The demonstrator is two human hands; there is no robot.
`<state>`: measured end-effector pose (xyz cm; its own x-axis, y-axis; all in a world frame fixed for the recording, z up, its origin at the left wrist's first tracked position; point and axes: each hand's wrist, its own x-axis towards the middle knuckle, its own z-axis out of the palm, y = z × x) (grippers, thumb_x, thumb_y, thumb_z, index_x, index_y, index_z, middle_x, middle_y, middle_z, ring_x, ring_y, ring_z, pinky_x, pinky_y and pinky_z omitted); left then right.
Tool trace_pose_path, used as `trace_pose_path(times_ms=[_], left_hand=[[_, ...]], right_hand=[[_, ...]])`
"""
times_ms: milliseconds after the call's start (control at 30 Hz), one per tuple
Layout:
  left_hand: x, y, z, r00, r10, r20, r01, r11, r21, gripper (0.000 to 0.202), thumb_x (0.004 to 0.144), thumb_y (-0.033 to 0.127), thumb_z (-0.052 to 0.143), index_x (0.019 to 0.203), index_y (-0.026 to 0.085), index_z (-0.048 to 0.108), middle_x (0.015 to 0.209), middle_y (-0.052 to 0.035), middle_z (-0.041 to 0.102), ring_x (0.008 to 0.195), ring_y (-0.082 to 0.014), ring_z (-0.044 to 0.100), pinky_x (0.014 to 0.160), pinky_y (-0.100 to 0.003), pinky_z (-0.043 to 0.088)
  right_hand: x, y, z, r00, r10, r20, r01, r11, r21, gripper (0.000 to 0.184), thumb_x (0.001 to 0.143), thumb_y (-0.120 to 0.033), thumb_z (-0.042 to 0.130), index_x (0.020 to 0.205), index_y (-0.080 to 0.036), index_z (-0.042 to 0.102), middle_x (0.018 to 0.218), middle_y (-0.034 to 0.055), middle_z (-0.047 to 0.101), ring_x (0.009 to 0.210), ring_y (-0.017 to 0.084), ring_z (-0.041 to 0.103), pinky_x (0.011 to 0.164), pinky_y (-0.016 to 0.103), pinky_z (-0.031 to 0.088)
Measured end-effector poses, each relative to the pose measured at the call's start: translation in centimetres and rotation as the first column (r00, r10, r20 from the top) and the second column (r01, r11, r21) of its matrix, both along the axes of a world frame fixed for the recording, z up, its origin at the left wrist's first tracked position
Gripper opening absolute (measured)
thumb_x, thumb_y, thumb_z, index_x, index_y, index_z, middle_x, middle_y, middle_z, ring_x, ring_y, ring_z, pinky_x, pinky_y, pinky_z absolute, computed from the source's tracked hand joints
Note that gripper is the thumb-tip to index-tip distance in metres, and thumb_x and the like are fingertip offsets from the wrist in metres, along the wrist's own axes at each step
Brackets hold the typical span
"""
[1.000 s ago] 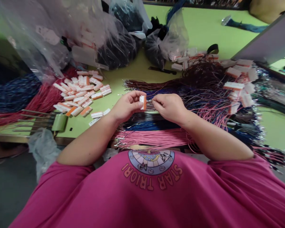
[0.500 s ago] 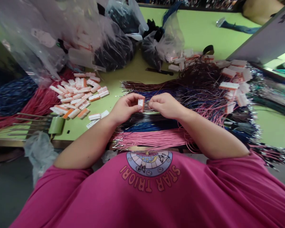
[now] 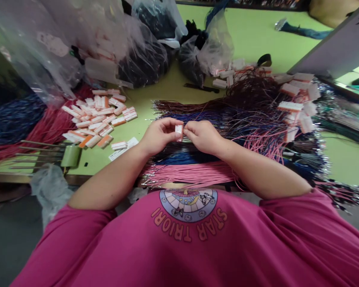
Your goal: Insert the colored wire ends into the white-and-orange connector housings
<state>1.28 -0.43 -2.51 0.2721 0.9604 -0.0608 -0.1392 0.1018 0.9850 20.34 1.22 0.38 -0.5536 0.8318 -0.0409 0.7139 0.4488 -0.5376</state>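
Between the thumb and fingers of my left hand (image 3: 160,135) is a small white and orange connector housing (image 3: 178,130). My right hand (image 3: 204,136) is closed in a pinch right at the housing's right side. What its fingertips hold is too small to make out. Under both hands lie bundles of thin wires with metal ends: brown and purple ones at the back, blue wires (image 3: 194,156) nearer, and pink wires (image 3: 191,173) at the front edge. To the left is a loose pile of white and orange connector housings (image 3: 98,115).
Clear plastic bags (image 3: 143,56) with dark contents stand at the back. A green block with metal rods (image 3: 71,156) sits at the front left edge. More wired housings (image 3: 299,103) lie at the right, near a grey upright panel (image 3: 326,48). A dark flat tool (image 3: 201,87) lies behind the wires.
My right hand has moved left, closing the small gap to the connector housing. My left hand stays almost in place, still gripping the housing.
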Motion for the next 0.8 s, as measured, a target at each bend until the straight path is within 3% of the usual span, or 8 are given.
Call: trace_pose_path(times_ms=[167,267,333,400,467,567,667,800], left_hand=[[-0.3,0.2,0.3,1.000,0.000,-0.001,0.000,0.999,0.034,0.040,0.064,0.021,0.091,0.098,0.016,0.070,0.075,0.0011,0.073,0.063,-0.0121,0.068,0.066,-0.028,0.058],[-0.9,0.7,0.6,0.997,0.081,-0.003,-0.081,0.996,0.026,0.035,0.068,0.014,0.084,0.099,0.017,0.069,0.076,0.0015,0.071,0.065,-0.0113,0.067,0.066,-0.026,0.058],[-1.3,1.0,0.8,0.983,0.186,-0.002,-0.186,0.983,0.004,0.033,0.071,0.010,0.079,0.101,0.017,0.068,0.078,0.0020,0.069,0.066,-0.0101,0.066,0.065,-0.024,0.057],[-1.5,1.2,1.0,0.971,0.240,-0.008,-0.240,0.971,-0.020,0.032,0.074,0.008,0.075,0.104,0.017,0.067,0.081,0.0019,0.068,0.068,-0.0093,0.065,0.065,-0.023,0.058],[-1.4,1.2,1.1,0.972,0.233,-0.028,-0.234,0.971,-0.039,0.033,0.075,0.006,0.073,0.106,0.017,0.067,0.085,0.0013,0.068,0.070,-0.0090,0.065,0.067,-0.024,0.060],[-1.2,1.2,1.3,0.971,0.237,-0.044,-0.239,0.969,-0.062,0.034,0.076,0.004,0.072,0.107,0.017,0.067,0.087,0.0008,0.067,0.072,-0.0088,0.065,0.068,-0.023,0.061],[-1.2,1.2,1.5,0.966,0.254,-0.040,-0.257,0.963,-0.079,0.034,0.077,0.004,0.071,0.107,0.017,0.066,0.087,0.0009,0.066,0.073,-0.0088,0.064,0.068,-0.024,0.061],[-1.3,1.2,1.5,0.970,0.238,-0.054,-0.242,0.967,-0.076,0.034,0.077,0.004,0.071,0.108,0.017,0.066,0.088,0.0009,0.066,0.074,-0.0092,0.064,0.071,-0.025,0.061]], right_hand=[[0.3,0.5,0.6,0.998,0.056,0.023,-0.056,0.998,-0.013,0.024,0.103,-0.020,0.054,0.095,-0.014,0.076,0.087,0.0040,0.074,0.076,0.014,0.058,0.073,0.026,0.036],[1.2,-0.1,1.5,0.976,0.066,0.209,-0.107,0.975,0.194,0.028,0.105,-0.020,0.050,0.110,-0.011,0.076,0.099,0.0102,0.076,0.083,0.019,0.061,0.075,0.031,0.038],[1.8,-1.0,1.9,0.958,0.056,0.282,-0.165,0.910,0.380,0.033,0.107,-0.018,0.044,0.117,-0.011,0.075,0.115,0.0153,0.075,0.096,0.024,0.063,0.081,0.035,0.039],[2.3,-2.0,1.7,0.932,0.109,0.346,-0.261,0.863,0.432,0.035,0.108,-0.017,0.041,0.111,-0.012,0.076,0.118,0.0162,0.074,0.101,0.026,0.062,0.084,0.037,0.040],[2.5,-2.6,1.0,0.871,0.210,0.445,-0.369,0.876,0.309,0.033,0.105,-0.015,0.044,0.101,-0.013,0.076,0.105,0.0145,0.075,0.094,0.025,0.062,0.080,0.037,0.040],[2.3,-2.7,-0.4,0.805,0.296,0.514,-0.408,0.905,0.117,0.028,0.102,-0.012,0.048,0.102,-0.012,0.076,0.099,0.0132,0.074,0.089,0.023,0.063,0.076,0.035,0.039],[2.1,-2.3,-0.8,0.813,0.303,0.497,-0.393,0.915,0.086,0.029,0.102,-0.014,0.046,0.105,-0.012,0.076,0.104,0.0134,0.074,0.095,0.024,0.064,0.079,0.034,0.040],[2.4,-1.6,0.5,0.874,0.243,0.420,-0.288,0.956,0.047,0.026,0.100,-0.018,0.050,0.104,-0.010,0.075,0.108,0.0141,0.076,0.095,0.023,0.066,0.080,0.032,0.041]])
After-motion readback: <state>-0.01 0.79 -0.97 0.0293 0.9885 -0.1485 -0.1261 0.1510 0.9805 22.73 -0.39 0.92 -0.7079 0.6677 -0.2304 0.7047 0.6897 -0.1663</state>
